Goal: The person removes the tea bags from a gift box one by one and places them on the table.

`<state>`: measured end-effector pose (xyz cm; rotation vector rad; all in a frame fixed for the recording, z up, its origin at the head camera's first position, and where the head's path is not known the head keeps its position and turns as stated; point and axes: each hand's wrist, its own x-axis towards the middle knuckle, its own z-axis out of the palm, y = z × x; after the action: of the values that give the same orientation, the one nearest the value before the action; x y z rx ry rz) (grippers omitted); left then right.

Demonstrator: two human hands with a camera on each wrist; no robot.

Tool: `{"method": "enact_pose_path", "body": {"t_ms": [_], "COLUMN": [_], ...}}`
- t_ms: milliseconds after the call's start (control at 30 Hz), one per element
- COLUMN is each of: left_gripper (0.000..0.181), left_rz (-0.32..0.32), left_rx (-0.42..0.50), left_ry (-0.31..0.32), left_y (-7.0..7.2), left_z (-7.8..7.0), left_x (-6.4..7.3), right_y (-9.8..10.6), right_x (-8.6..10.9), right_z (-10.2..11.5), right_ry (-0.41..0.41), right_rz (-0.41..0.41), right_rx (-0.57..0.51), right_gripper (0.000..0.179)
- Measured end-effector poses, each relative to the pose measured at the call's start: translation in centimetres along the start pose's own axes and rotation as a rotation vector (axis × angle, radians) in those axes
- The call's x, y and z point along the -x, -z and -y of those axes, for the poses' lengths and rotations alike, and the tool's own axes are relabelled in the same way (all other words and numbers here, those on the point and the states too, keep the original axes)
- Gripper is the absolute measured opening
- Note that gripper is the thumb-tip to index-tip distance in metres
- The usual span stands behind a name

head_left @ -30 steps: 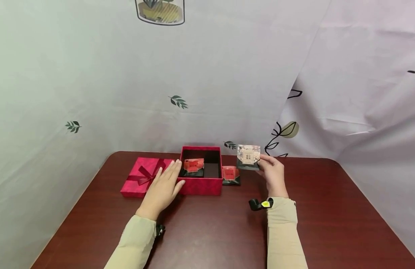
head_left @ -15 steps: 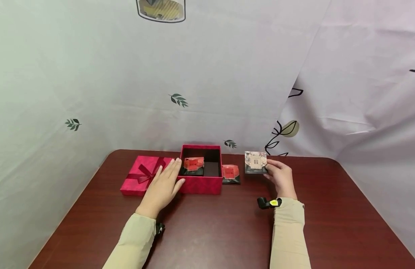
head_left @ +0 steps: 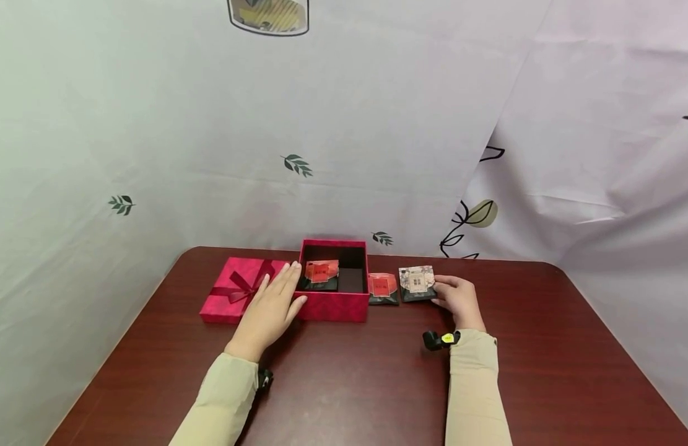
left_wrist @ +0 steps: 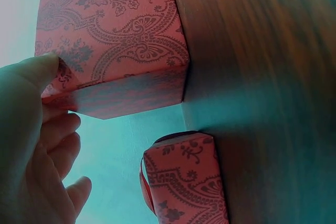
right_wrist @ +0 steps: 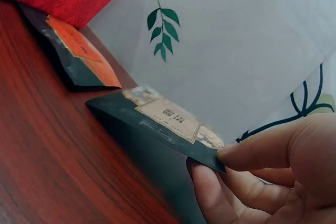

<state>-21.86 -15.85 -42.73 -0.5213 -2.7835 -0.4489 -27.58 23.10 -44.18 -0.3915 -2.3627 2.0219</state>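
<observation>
In the head view my right hand [head_left: 455, 299] pinches the right edge of a flat sachet [head_left: 417, 283] with a floral top and a dark green lower part. The right wrist view shows thumb and fingers on one corner of it, the sachet tilted just over the table. My left hand [head_left: 268, 310] rests at the left front corner of an open red patterned gift box [head_left: 332, 308], fingers extended, thumb on its front edge. Inside the box lies a red-and-black sachet [head_left: 321, 275]. Another red-and-black sachet [head_left: 383, 288] lies against the box's right side.
A red box lid [head_left: 229, 306] with a dark red ribbon bow lies left of the box, partly behind my left hand. The reddish-brown wooden table [head_left: 355, 384] ends at a white printed curtain [head_left: 344, 124] at the back.
My right hand first moved right with the floral sachet, then lowered it and brought it back left beside the red-and-black sachet. My left hand has stayed on the box.
</observation>
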Motion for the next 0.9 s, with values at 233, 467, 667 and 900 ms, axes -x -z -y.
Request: {"method": "enact_pose_path", "body": {"t_ms": [233, 467, 667, 900], "left_gripper": [0.073, 0.074, 0.074, 0.073], "left_rz": [-0.001, 0.004, -0.023, -0.015], "left_rx": [-0.001, -0.009, -0.011, -0.016], "left_ry": [-0.002, 0.001, -0.011, -0.009], "left_y": [-0.04, -0.05, -0.01, -0.12], "left_z": [0.06, 0.07, -0.03, 0.01], "left_x": [-0.08, -0.09, -0.10, -0.10], "right_y": [-0.21, -0.39, -0.29, -0.09], "right_x": [0.05, -0.16, -0.36, -0.41], "right_z": [-0.15, -0.24, -0.31, 0.08], "right_ry": [0.022, 0.047, 0.046, 0.056], "right_rz": [0.003, 0.001, 0.018, 0.018], "right_rx": [0.074, 0.191, 0.281, 0.354], "right_gripper": [0.037, 0.034, 0.033, 0.030]}}
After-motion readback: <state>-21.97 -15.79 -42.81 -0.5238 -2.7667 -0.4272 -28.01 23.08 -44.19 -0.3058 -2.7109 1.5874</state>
